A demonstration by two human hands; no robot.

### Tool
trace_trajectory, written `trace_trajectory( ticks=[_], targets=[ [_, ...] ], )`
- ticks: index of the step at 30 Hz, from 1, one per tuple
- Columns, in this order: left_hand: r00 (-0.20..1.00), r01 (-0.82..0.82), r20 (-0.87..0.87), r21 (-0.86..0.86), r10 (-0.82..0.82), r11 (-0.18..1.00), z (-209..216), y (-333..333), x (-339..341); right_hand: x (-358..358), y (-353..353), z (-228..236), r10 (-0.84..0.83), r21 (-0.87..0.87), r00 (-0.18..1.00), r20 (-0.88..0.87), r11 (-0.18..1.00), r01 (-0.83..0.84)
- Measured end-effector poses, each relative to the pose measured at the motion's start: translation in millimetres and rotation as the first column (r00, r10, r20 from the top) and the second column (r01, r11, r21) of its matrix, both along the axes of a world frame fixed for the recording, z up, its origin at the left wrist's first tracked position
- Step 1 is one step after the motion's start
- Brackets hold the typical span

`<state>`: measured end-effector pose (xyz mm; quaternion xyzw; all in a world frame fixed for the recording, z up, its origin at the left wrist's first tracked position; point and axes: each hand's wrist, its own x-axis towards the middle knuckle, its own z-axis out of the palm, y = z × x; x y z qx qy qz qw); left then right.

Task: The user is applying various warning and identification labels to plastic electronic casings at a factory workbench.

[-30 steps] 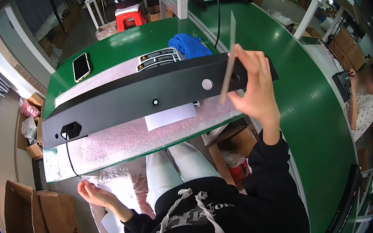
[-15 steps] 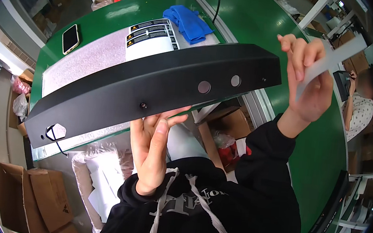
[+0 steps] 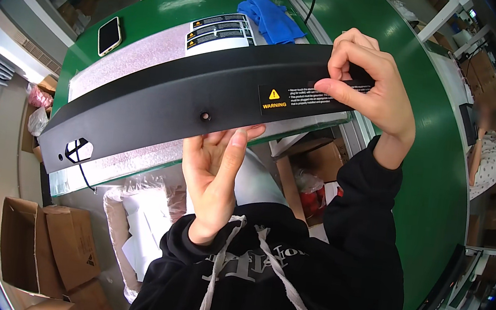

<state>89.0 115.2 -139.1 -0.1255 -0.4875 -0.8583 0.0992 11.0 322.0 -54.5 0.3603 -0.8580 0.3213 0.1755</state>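
Observation:
A long, curved black panel [image 3: 162,102] spans the middle of the view, tilted up to the right. It has a small round hole near its middle and a larger cutout at the left end, with a dark cable hanging below. My left hand [image 3: 214,179] grips the lower edge, its fingers partly hidden behind the panel. A black sticker [image 3: 291,95] with a yellow triangle and white print lies against the right part of the face. My right hand [image 3: 373,77] is closed at the sticker's right end, thumb on the front, covering part of it.
Bubble-type foam sheeting [image 3: 141,69] lies beneath the panel on the green table [image 3: 173,8]. On it rests a sheet of stickers [image 3: 219,32], near a blue cloth [image 3: 269,20] and a phone [image 3: 109,36]. Cardboard boxes [image 3: 70,236] stand lower left; another person [image 3: 493,152] sits at right.
My right hand has brought the sticker left onto the panel, and its printed side now shows. Two round holes there are now covered. My left hand keeps its hold; the view has shifted slightly.

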Motion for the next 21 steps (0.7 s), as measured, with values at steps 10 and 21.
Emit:
trace_trajectory(
  ticks=[10,21],
  targets=[
    [0.988,-0.106,-0.098,0.093,0.115,0.990,1.3,20.4,-6.4,6.3,-9.6,-4.9,-0.033,0.029,0.989,-0.142,0.999,0.038],
    [0.987,-0.138,-0.042,0.257,0.154,0.957,1.5,24.8,-7.2,6.6,-10.2,-7.7,-0.038,0.010,0.988,-0.152,0.999,0.040]
  ],
)
